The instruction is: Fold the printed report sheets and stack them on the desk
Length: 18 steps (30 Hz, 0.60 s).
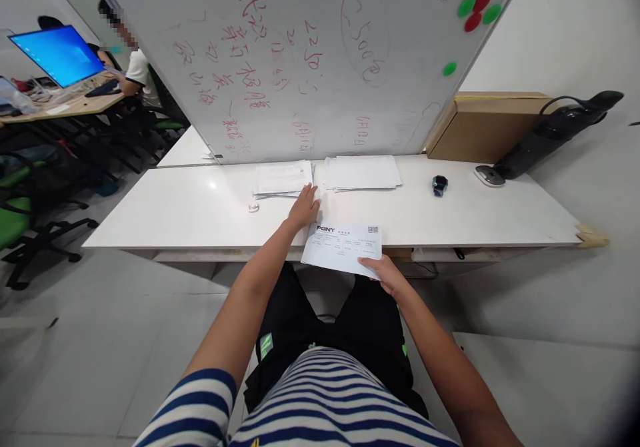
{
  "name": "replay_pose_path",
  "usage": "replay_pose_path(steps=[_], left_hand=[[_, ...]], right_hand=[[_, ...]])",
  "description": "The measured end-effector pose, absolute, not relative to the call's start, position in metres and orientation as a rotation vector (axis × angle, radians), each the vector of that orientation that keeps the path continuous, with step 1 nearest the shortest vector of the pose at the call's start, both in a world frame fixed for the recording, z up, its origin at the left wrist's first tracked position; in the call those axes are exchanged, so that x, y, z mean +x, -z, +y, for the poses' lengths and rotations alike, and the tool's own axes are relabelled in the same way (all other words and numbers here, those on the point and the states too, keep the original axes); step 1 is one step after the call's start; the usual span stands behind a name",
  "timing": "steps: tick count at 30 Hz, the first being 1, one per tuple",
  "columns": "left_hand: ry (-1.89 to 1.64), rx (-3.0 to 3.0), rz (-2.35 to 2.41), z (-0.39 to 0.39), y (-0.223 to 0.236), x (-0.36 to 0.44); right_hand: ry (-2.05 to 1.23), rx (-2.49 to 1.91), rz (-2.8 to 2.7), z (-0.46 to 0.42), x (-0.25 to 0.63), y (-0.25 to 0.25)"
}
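My right hand [384,275] pinches the lower right corner of a printed sheet of paper [335,247] with a PONY heading and small square codes at its top right. The sheet hangs over the front edge of the white desk [165,207]. My left hand [304,208] is stretched forward over the desk with its fingers extended. Its fingertips are at the lower right corner of the left stack of papers [283,179]; whether they press on it I cannot tell. Right of that hand lies a second stack of blank-looking white paper [363,172].
A whiteboard [300,67] with red writing and round magnets stands behind the stacks. On the desk are a small white item [253,207], a dark watch [439,185], a mouse [489,175], a black bottle [550,133] and a cardboard box [485,127]. A person sits at far left.
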<state>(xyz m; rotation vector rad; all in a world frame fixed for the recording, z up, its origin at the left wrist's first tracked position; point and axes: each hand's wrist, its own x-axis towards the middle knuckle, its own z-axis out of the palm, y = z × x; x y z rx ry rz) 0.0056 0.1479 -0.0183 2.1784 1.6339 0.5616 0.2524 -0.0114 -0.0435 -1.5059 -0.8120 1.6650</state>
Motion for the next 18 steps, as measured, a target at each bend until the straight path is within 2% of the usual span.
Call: replay_pose_path(steps=[18], left_hand=[[-0.485, 2.188, 1.637, 0.146, 0.018, 0.007]], right_hand=[[-1.646, -1.523, -0.802, -0.008, 0.256, 0.054]])
